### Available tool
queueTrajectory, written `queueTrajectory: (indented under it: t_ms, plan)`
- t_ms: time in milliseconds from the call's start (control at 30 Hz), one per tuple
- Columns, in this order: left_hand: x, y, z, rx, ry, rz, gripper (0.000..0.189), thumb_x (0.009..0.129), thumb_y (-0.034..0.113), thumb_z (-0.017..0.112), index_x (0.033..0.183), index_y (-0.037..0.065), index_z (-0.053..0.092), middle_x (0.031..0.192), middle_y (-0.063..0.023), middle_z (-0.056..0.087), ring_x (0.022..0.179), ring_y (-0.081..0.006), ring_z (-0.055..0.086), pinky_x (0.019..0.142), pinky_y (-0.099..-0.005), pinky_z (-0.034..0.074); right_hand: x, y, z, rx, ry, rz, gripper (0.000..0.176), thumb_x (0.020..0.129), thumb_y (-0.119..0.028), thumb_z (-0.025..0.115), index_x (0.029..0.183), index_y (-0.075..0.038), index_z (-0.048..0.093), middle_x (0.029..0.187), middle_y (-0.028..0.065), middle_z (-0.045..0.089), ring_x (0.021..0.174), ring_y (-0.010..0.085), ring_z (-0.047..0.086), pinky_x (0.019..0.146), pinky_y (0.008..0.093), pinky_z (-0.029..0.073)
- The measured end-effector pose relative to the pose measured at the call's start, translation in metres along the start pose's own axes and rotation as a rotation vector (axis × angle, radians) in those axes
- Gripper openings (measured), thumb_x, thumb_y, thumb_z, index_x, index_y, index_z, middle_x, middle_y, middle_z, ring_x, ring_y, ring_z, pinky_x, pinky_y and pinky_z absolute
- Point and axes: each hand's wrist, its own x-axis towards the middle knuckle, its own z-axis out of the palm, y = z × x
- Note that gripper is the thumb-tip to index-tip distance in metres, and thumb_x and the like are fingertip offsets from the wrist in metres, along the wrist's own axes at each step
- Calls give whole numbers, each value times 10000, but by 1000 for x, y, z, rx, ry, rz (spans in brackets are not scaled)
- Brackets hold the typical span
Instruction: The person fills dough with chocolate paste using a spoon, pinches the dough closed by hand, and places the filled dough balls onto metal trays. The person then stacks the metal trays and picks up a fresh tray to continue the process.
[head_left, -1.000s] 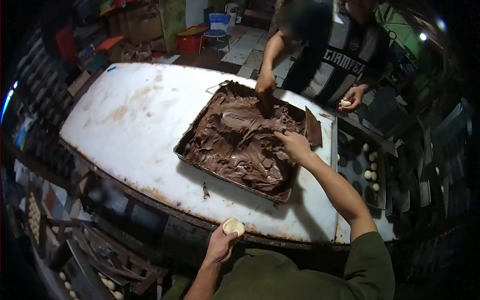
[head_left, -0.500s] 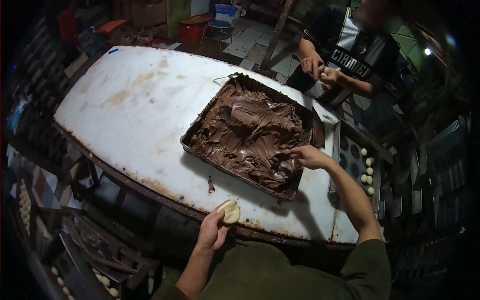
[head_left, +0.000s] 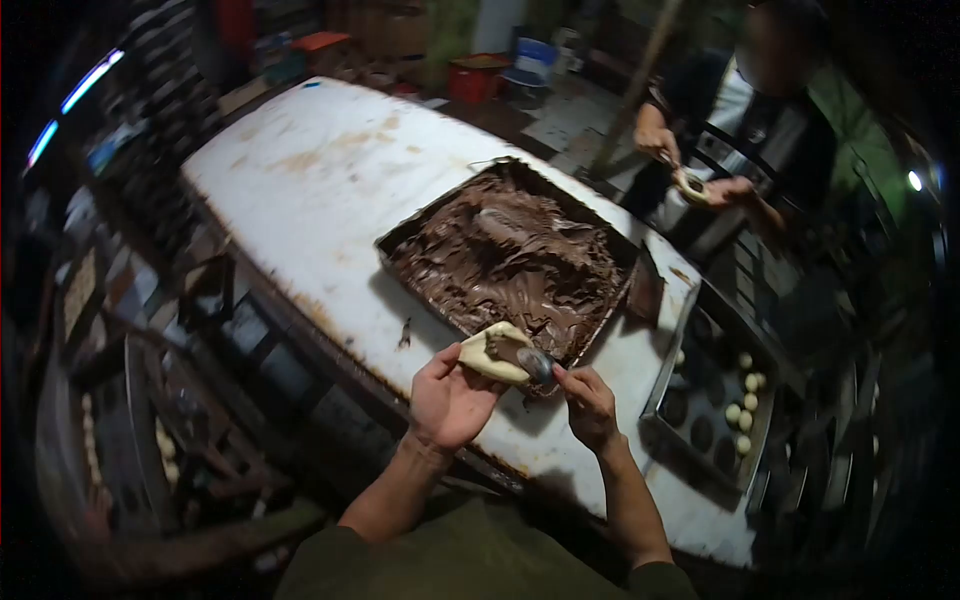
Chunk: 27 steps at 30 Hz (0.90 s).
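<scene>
Head view. The left hand (head_left: 448,402), palm up and fingers curled, cups a flattened dough piece (head_left: 484,357) over the near edge of the white table (head_left: 320,180). The right hand (head_left: 590,405), just to its right, pinches a short spreader (head_left: 537,365) between thumb and fingertips. The spreader's chocolate-coated tip rests on the right part of the dough piece, where a dark dab shows. Both hands are closed on what they carry, and the dough piece lies between them, just near of the chocolate tray.

The chocolate tray (head_left: 398,243), a shallow rectangular metal pan, sits at mid-table, set at an angle to the table edge. It is filled with chocolate paste (head_left: 510,255) that is ridged and furrowed. A dark scraper (head_left: 646,288) stands tilted at the tray's right corner. A small chocolate smear (head_left: 404,335) marks the table left of the hands.

To the right, a mould tray (head_left: 665,395) with round cups holds several pale dough balls (head_left: 745,385) along its far side.

At far right a co-worker in a dark striped top stands beyond the table. That person's hands (head_left: 700,185) are held close together at chest height around a pale lump. A blue chair (head_left: 530,55) and a red crate (head_left: 480,75) stand on the tiled floor beyond the table's far end
</scene>
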Motion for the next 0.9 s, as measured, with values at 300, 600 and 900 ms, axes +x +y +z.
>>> queueTrajectory:
  t_ms: [300, 600, 900]
  plan:
    - [-101, -72, -34, 621, 99, 242, 875, 776, -23, 508, 1417, 179, -52, 1278, -280, 379, 1122, -375, 474, 928, -477, 418, -99, 54, 23, -174, 31, 118, 499, 735, 25, 560, 1216, -107, 525, 1024, 140, 501, 915, 258, 486, 802, 302, 410]
    - [-149, -144, -53, 687, 179, 97, 670, 770, 12, 458, 1375, 86, 178, 1163, -125, 442, 948, -238, 533, 809, -381, 476, -90, -69, -17, 1226, -633, 545, 260, 917, -206, 470, 1046, -22, 601, 894, 84, 562, 805, 177, 539, 727, 263, 426]
    - [-236, -180, -61, 282, 202, 191, 434, 872, 47, 325, 1304, 29, 289, 1195, -139, 458, 1099, -238, 466, 898, -373, 418, -163, -185, -52, -11, -210, -414, 281, 720, -81, 663, 988, -52, 586, 938, 103, 560, 856, 250, 554, 719, 343, 469]
